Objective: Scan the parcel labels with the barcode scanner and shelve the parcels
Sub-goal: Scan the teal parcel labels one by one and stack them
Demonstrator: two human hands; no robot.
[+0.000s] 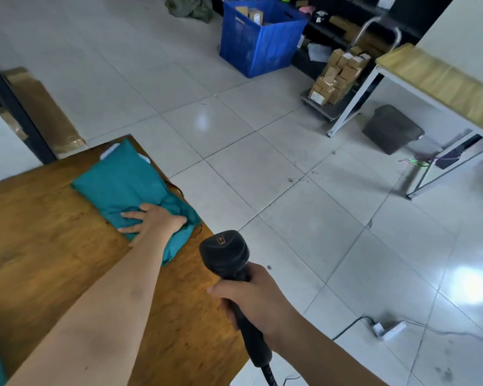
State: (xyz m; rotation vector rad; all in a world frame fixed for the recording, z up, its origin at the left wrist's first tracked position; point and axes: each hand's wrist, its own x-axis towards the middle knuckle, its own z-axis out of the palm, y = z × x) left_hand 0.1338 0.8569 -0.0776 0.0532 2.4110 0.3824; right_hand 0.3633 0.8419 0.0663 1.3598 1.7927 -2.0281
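A teal soft-bag parcel (129, 185) lies on the brown wooden table (53, 246), near the table's right edge. My left hand (154, 218) rests on the parcel's near end, fingers curled into the bag's plastic. No label shows on the parcel's upper face. My right hand (254, 299) is wrapped around the handle of a black barcode scanner (226, 254), held over the table's right edge just right of the parcel, its head tipped forward. A coiled cable leaves the handle downward.
A blue crate (260, 37) with small boxes stands on the tiled floor ahead. A trolley of cardboard boxes (335, 79), dark shelving, a white-framed table (435, 71), a dark bin (391, 129) and a power strip (388, 330) are on the right.
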